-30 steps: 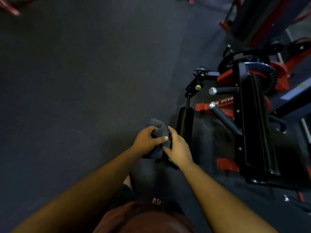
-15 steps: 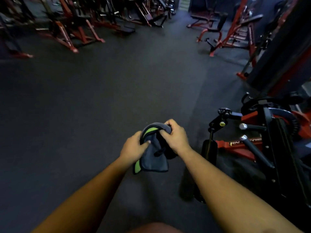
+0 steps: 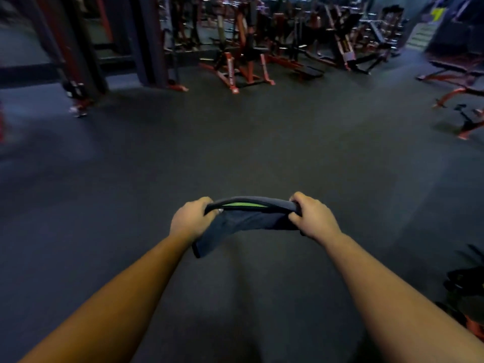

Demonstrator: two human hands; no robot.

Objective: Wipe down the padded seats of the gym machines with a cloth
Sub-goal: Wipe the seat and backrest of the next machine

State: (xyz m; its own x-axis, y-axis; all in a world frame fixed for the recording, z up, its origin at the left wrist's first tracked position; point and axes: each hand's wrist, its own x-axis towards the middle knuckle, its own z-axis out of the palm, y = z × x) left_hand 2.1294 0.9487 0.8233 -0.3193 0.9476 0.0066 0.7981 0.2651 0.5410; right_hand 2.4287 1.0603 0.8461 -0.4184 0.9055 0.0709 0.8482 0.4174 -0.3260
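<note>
A dark grey cloth (image 3: pixel 248 221) with a green inner strip is stretched between both hands in front of me, above the floor. My left hand (image 3: pixel 192 218) grips its left end, and a corner of the cloth hangs down below that hand. My right hand (image 3: pixel 311 216) grips its right end. Red and black gym machines with padded seats (image 3: pixel 246 58) stand far ahead across the room, well out of arm's reach.
Dark rubber floor (image 3: pixel 235 142) stretches open between me and the machines. A dark rack (image 3: pixel 78 53) rises at the far left. Red-framed benches (image 3: pixel 461 85) stand at the far right. Part of a black and red machine (image 3: pixel 468 289) shows at the lower right edge.
The view has swung up and left, away from the nearby machine at my right. My hands have moved apart and pulled the bunched cloth out into a stretched band.
</note>
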